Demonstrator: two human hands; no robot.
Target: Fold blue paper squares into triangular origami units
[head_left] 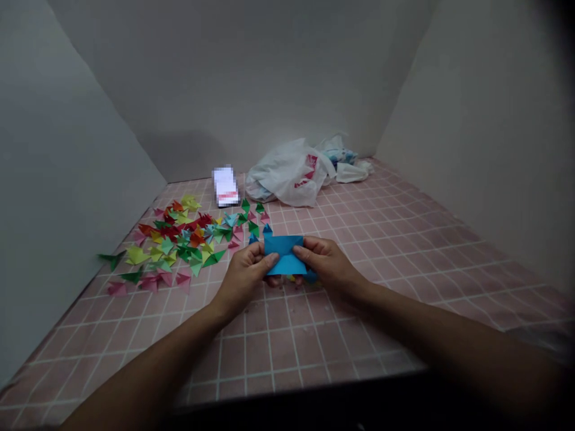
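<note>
A blue paper piece, partly folded, is held just above the pink tiled surface. My left hand pinches its left edge with thumb and fingers closed. My right hand grips its right edge the same way. A heap of folded paper triangles in red, green, yellow, pink and blue lies just left of my hands, a few of them close to the blue piece.
A white plastic bag and more crumpled bags lie at the back by the wall. A small white packet sits to their left. Grey walls close in the left, back and right sides.
</note>
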